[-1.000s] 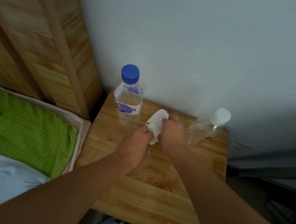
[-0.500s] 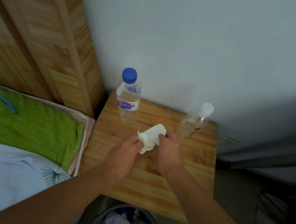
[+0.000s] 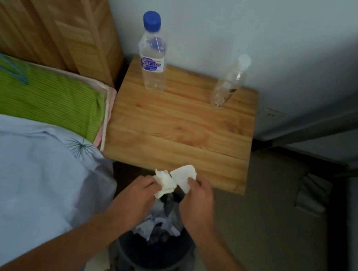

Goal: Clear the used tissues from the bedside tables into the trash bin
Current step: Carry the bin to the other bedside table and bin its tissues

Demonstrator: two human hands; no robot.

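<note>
Pale blue-grey wall [image 3: 237, 16] at the back, with a wooden bedside table [image 3: 181, 131] pushed up against it and a wooden headboard [image 3: 53, 7] off to the left. Two clear bottles stand at the back of the table, well apart: one with a blue cap [image 3: 153, 55] on the left, one with a white cap [image 3: 229, 82] on the right, which leans a bit in this wide view. Bed's on the left, green striped pillow [image 3: 35, 95] and a light blue sheet [image 3: 21, 176] with a little palm print.

Both hands are just past the near edge of the table, right above a dark trash bin [image 3: 150, 256] that already has crumpled paper in it. The left hand [image 3: 138, 196] pinches one white tissue [image 3: 165, 183], and the right hand [image 3: 197, 205] pinches a second tissue piece [image 3: 183, 174], fingers curled on it. The two bits touch or overlap in the middle, so I honestly can't tell if it's one torn sheet or two.
</note>
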